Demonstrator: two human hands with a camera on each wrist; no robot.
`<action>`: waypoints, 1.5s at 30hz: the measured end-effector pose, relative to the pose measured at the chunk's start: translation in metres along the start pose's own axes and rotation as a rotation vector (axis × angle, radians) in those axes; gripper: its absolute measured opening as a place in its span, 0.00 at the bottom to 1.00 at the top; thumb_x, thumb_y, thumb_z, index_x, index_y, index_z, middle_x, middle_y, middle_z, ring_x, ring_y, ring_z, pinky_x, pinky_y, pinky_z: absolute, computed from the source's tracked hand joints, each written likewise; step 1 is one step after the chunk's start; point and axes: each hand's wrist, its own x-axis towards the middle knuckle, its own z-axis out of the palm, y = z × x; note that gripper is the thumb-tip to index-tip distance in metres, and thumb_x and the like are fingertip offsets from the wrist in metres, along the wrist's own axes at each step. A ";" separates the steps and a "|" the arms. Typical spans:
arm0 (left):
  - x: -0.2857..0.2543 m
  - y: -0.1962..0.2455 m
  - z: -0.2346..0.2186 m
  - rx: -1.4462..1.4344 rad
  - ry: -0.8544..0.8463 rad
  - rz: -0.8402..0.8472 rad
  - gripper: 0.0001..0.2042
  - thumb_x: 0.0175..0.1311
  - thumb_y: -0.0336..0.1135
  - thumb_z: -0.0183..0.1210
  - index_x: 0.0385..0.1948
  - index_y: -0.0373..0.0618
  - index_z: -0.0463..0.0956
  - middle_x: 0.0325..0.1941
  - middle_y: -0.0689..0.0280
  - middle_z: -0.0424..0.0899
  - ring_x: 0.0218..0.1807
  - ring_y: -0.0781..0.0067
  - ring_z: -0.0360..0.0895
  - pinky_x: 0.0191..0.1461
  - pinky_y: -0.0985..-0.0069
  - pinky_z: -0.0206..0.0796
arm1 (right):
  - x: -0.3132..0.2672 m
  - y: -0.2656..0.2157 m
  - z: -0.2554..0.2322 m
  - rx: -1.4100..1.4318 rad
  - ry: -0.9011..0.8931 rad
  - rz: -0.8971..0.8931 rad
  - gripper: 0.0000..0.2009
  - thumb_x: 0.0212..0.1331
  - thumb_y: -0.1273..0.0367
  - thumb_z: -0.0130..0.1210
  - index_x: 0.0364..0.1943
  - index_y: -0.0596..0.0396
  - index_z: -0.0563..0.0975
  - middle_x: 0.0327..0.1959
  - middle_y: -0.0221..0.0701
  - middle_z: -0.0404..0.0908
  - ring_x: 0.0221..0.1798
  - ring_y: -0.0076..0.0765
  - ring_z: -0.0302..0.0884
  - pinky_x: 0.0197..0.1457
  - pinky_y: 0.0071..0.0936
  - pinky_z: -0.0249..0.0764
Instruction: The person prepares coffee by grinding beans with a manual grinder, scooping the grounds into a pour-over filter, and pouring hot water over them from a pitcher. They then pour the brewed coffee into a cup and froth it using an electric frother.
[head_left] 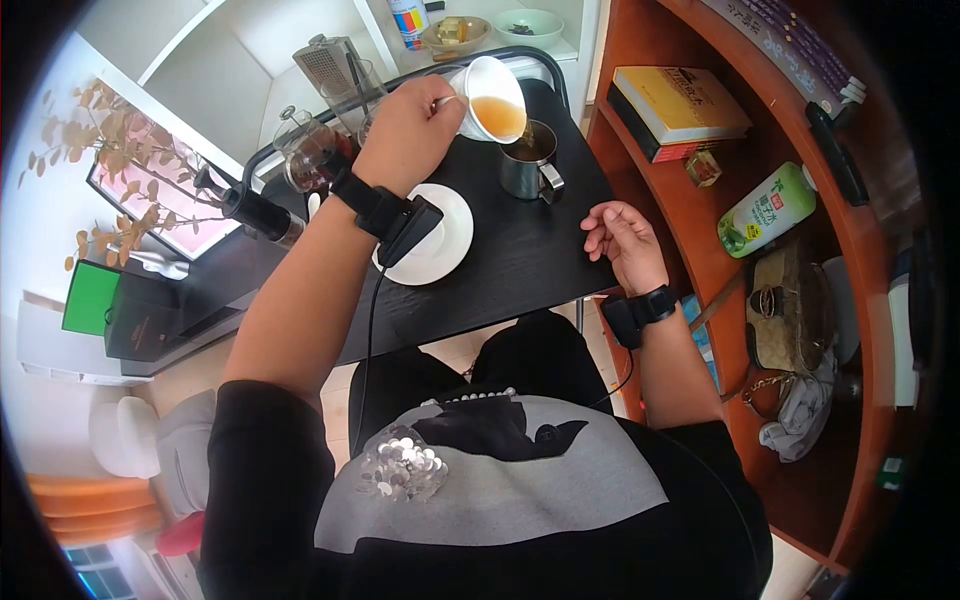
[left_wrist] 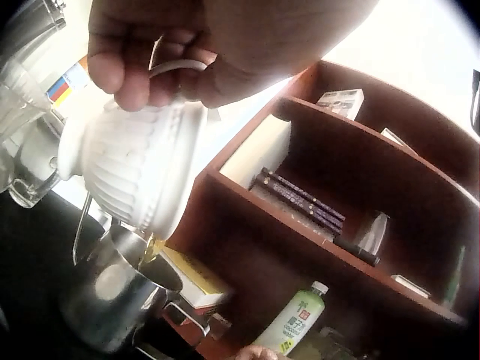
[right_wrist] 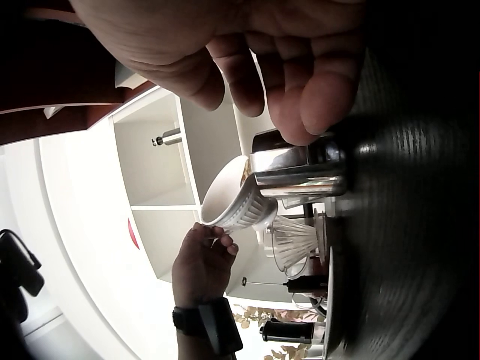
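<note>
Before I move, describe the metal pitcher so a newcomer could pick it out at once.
In the head view, find the black table, then look beyond and right of the white plate. The metal pitcher stands there, below the tilted white cup in the left hand. Unlike plate and cup, its body is shiny silver.

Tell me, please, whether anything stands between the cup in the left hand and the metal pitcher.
Nothing visible does: the left hand holds the cup tilted at the open top of the pitcher, and liquid pours in.
</note>
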 end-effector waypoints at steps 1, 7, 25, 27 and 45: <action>0.000 0.001 0.001 0.033 0.013 0.039 0.09 0.58 0.35 0.54 0.28 0.38 0.72 0.21 0.68 0.72 0.25 0.81 0.67 0.30 0.81 0.60 | 0.000 0.000 0.000 0.000 -0.002 -0.001 0.09 0.64 0.67 0.43 0.38 0.57 0.72 0.33 0.32 0.77 0.27 0.23 0.73 0.29 0.18 0.70; -0.002 0.007 0.004 0.110 0.023 0.098 0.09 0.57 0.34 0.54 0.28 0.36 0.71 0.25 0.59 0.74 0.27 0.69 0.71 0.33 0.75 0.63 | 0.000 -0.001 0.001 -0.001 0.004 -0.007 0.09 0.64 0.66 0.44 0.38 0.57 0.72 0.32 0.31 0.78 0.27 0.22 0.73 0.29 0.18 0.69; -0.011 0.023 0.019 0.307 0.032 0.518 0.05 0.53 0.29 0.54 0.26 0.37 0.70 0.28 0.55 0.72 0.33 0.52 0.70 0.35 0.64 0.64 | -0.001 -0.002 0.002 -0.008 -0.001 -0.004 0.09 0.64 0.66 0.43 0.38 0.57 0.73 0.32 0.31 0.78 0.27 0.22 0.73 0.29 0.18 0.69; -0.012 0.023 0.020 0.296 0.034 0.503 0.05 0.53 0.29 0.54 0.26 0.37 0.70 0.28 0.55 0.71 0.33 0.52 0.70 0.35 0.65 0.64 | -0.001 -0.001 0.001 -0.005 0.000 -0.001 0.09 0.64 0.67 0.43 0.38 0.57 0.73 0.32 0.31 0.77 0.27 0.22 0.73 0.29 0.18 0.69; -0.135 -0.040 -0.037 -1.030 0.152 -0.545 0.05 0.59 0.31 0.49 0.27 0.41 0.70 0.27 0.67 0.76 0.29 0.79 0.73 0.38 0.81 0.66 | -0.002 -0.003 0.007 -0.075 0.049 -0.005 0.10 0.63 0.66 0.44 0.39 0.58 0.72 0.33 0.34 0.77 0.27 0.24 0.72 0.29 0.21 0.69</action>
